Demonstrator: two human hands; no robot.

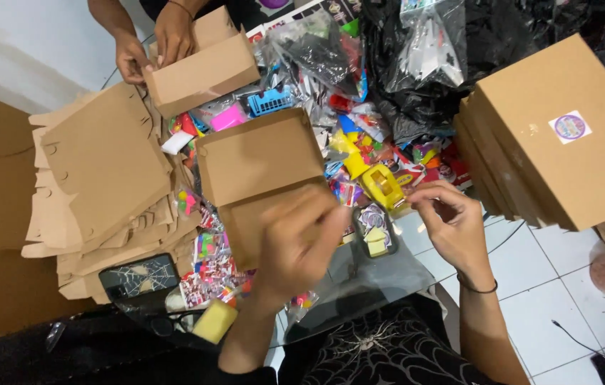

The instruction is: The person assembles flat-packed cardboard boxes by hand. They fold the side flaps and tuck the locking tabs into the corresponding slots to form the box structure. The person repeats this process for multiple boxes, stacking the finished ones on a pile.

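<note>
My left hand (299, 242) grips the brown cardboard box (260, 175), fingers curled on its flap. My right hand (452, 221) pinches near the yellow tape dispenser (386, 187), contents unclear. Stacked brown boxes (552, 142) sit right, the top one bearing a round purple sticker (569, 127).

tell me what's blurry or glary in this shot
Head view: the left hand is smeared by motion blur over the open brown box; the right hand is sharper; soft glare shows on the clear plastic bags and the glass tabletop; lighting is even, with faint shadows.
</note>
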